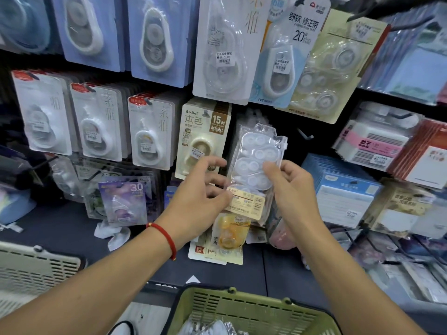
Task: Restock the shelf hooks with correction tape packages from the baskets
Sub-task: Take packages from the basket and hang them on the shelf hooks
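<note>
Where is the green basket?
The green basket sits at the bottom middle of the head view, below both hands and between the two forearms, with a pale basket off to its left.

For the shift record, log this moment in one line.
both hands gripping clear plastic multi-roll correction tape pack | raised before empty black hook | green basket below

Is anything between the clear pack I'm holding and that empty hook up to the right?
Nothing visible. Both the right hand and left hand hold the clear pack, and the bare hook sticks out just up and right of it, against open dark backing.
</note>
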